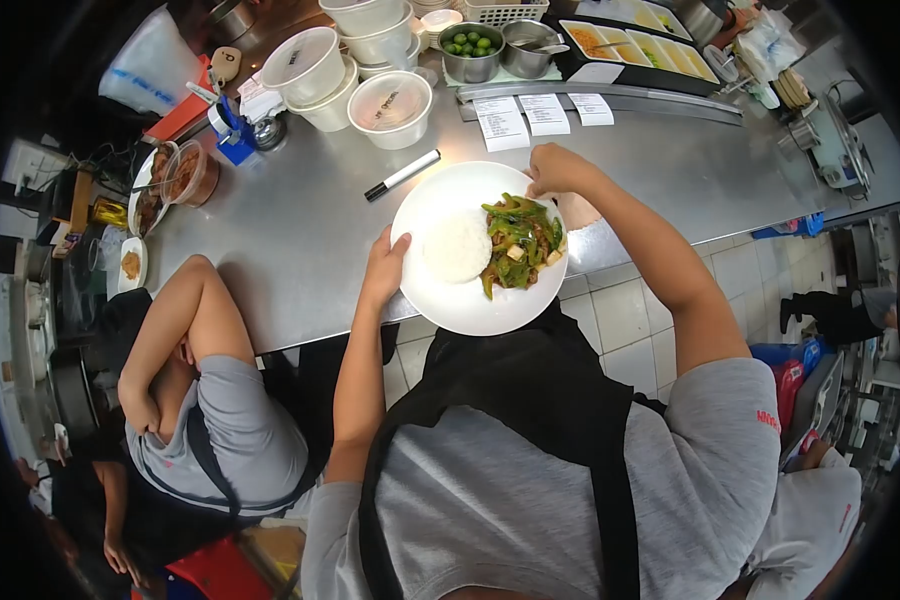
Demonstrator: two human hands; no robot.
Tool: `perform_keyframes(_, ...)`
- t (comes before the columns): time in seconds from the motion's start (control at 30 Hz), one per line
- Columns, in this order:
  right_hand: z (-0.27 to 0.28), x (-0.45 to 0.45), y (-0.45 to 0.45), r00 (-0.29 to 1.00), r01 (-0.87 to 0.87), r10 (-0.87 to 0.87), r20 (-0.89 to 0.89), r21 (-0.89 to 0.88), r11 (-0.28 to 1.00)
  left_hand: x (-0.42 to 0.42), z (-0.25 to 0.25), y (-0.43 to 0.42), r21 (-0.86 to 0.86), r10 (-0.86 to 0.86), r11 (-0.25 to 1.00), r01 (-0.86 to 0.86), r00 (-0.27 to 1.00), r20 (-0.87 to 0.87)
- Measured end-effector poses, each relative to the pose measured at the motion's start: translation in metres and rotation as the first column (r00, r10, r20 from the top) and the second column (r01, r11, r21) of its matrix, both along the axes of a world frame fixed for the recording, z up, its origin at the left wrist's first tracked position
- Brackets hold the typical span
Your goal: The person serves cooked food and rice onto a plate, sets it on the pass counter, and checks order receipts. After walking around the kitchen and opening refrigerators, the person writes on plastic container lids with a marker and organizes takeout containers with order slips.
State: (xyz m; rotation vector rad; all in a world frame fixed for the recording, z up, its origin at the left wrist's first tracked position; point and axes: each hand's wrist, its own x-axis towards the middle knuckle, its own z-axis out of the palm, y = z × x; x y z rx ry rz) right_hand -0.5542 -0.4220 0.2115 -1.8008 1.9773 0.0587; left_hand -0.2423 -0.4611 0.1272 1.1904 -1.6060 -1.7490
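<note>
One plate (455, 306), mid-frame, left hand (383, 268) and right hand (556, 170) gripping its rim: slick, brittle, I'd guess; best held there, level.

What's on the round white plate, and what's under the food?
Round white plate: a rounded mound of white rice, with glossy green vegetables and pale cubes to its right. The plate surface beneath them is covered; can't see it.

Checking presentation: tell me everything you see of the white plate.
The round white plate looks smooth, possibly ceramic, and faces up. A rice mound lies left of green vegetables. The left hand holds the plate's left rim, the right hand its upper right. It overhangs the near edge of the counter; contact is unclear.
</note>
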Motion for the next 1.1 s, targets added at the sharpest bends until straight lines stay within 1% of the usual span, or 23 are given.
perform_keyframes(0.03, 0.0, -0.001, 0.004, 1.0, 0.003, -0.003, -0.003, -0.001, 1.0, 0.0, 0.004, 0.001, -0.001, 0.007, 1.0, -0.007, 1.0, 0.017)
perform_keyframes(0.1, -0.001, -0.007, 0.012, 0.996, 0.05, -0.052, 0.071, 0.027, 0.998, -0.001, 0.005, 0.002, -0.001, 0.013, 1.0, -0.013, 0.999, 0.032)
perform_keyframes(0.13, -0.004, -0.012, 0.015, 0.996, 0.05, -0.052, 0.069, 0.027, 0.998, -0.001, 0.004, 0.002, -0.004, 0.026, 1.0, -0.026, 0.999, 0.033)
perform_keyframes(0.2, -0.009, -0.02, 0.023, 0.974, 0.098, -0.11, 0.199, 0.069, 0.993, -0.001, 0.006, 0.004, -0.003, 0.04, 0.999, -0.04, 0.999, 0.034)
perform_keyframes(0.23, -0.011, -0.022, 0.028, 0.974, 0.097, -0.11, 0.198, 0.072, 0.993, -0.002, 0.01, 0.007, 0.013, 0.059, 0.998, -0.059, 0.998, 0.004)
perform_keyframes(0.3, -0.013, -0.024, 0.041, 0.915, 0.205, -0.222, 0.336, 0.087, 0.975, -0.002, 0.012, 0.011, 0.03, 0.076, 0.997, -0.075, 0.997, -0.025)
perform_keyframes(0.33, -0.015, -0.025, 0.046, 0.915, 0.206, -0.224, 0.336, 0.089, 0.974, 0.0, 0.011, 0.012, 0.032, 0.079, 0.996, -0.079, 0.997, -0.009)
perform_keyframes(0.4, -0.018, -0.023, 0.056, 0.858, 0.267, -0.267, 0.439, 0.063, 0.962, 0.002, 0.007, 0.016, 0.035, 0.079, 0.996, -0.08, 0.997, 0.009)
perform_keyframes(0.43, -0.018, -0.023, 0.061, 0.857, 0.268, -0.269, 0.44, 0.064, 0.961, 0.002, 0.005, 0.019, 0.01, 0.099, 0.995, -0.099, 0.995, -0.006)
perform_keyframes(0.5, -0.018, -0.019, 0.07, 0.789, 0.332, -0.319, 0.525, 0.073, 0.94, 0.005, 0.003, 0.025, -0.013, 0.117, 0.993, -0.117, 0.993, -0.017)
perform_keyframes(0.53, -0.018, -0.015, 0.074, 0.787, 0.333, -0.321, 0.527, 0.075, 0.94, 0.005, 0.004, 0.028, -0.037, 0.145, 0.989, -0.145, 0.989, -0.011)
perform_keyframes(0.6, -0.018, -0.007, 0.085, 0.687, 0.465, -0.395, 0.61, 0.049, 0.884, 0.004, 0.005, 0.036, -0.059, 0.173, 0.983, -0.173, 0.985, -0.004)
perform_keyframes(0.63, -0.021, -0.004, 0.09, 0.687, 0.464, -0.395, 0.61, 0.051, 0.884, 0.004, 0.006, 0.041, -0.048, 0.199, 0.979, -0.199, 0.98, 0.0)
perform_keyframes(0.7, -0.034, 0.001, 0.099, 0.696, 0.599, -0.422, 0.581, -0.143, 0.788, 0.004, 0.003, 0.05, -0.036, 0.226, 0.974, -0.226, 0.974, 0.007)
perform_keyframes(0.73, -0.041, 0.001, 0.102, 0.695, 0.597, -0.422, 0.582, -0.142, 0.789, 0.004, -0.002, 0.053, -0.044, 0.26, 0.965, -0.26, 0.966, -0.004)
perform_keyframes(0.77, -0.048, 0.0, 0.104, 0.521, 0.72, -0.429, 0.738, -0.11, 0.685, 0.002, -0.007, 0.055, -0.052, 0.295, 0.954, -0.296, 0.955, -0.015)
perform_keyframes(0.8, -0.046, 0.002, 0.105, 0.324, 0.819, -0.398, 0.858, -0.045, 0.571, 0.001, -0.005, 0.058, -0.048, 0.299, 0.953, -0.299, 0.954, -0.014)
perform_keyframes(0.87, -0.041, 0.001, 0.102, 0.323, 0.818, -0.384, 0.865, -0.051, 0.573, -0.001, 0.0, 0.06, -0.003, 0.297, 0.955, -0.298, 0.952, -0.078)
perform_keyframes(0.93, -0.036, 0.001, 0.096, 0.315, 0.822, -0.368, 0.875, -0.058, 0.567, 0.0, 0.001, 0.058, -0.01, 0.288, 0.957, -0.289, 0.956, -0.052)
perform_keyframes(1.0, -0.034, -0.004, 0.087, 0.585, 0.713, -0.443, 0.679, -0.171, 0.679, -0.001, 0.001, 0.058, -0.012, 0.282, 0.959, -0.282, 0.959, -0.03)
perform_keyframes(1.03, -0.033, -0.005, 0.082, 0.584, 0.715, -0.446, 0.678, -0.169, 0.679, 0.0, 0.001, 0.058, -0.004, 0.28, 0.96, -0.281, 0.959, -0.036)
perform_keyframes(1.1, -0.032, -0.003, 0.07, 0.692, 0.626, -0.448, 0.566, -0.162, 0.763, 0.0, 0.001, 0.058, 0.005, 0.28, 0.96, -0.28, 0.959, -0.041)
